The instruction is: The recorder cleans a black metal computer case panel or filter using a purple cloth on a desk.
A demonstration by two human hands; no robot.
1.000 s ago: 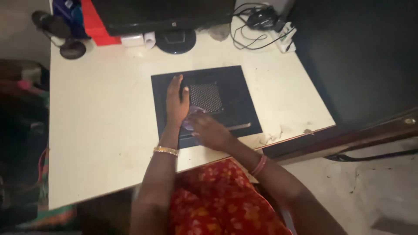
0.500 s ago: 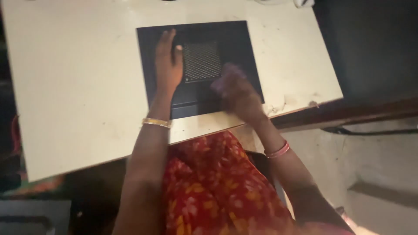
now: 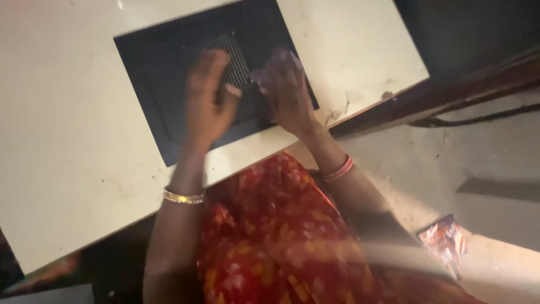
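One head view only. One black flat panel [image 3: 169, 84] w/ a mesh grille patch [image 3: 233, 53] lies on the pale counter [image 3: 67, 169], at approx 12 o'clock in frame. Two hands on it: left hand [image 3: 205, 104] flat on the panel at 11 o'clock from the body, fingers [image 3: 211, 65] loosely together, thumb out toward the right hand. Right hand [image 3: 287, 93] just beside it at 1 o'clock, fingers curled over a small pale cloth-like piece [image 3: 275, 65]; blurred, grip can't tell exactly. Two bangles: one gold [image 3: 183, 197], one pink [image 3: 339, 169]. One shiny wrapper [image 3: 444, 239] on the floor [image 3: 478, 152], 4 o'clock. No containers seen.
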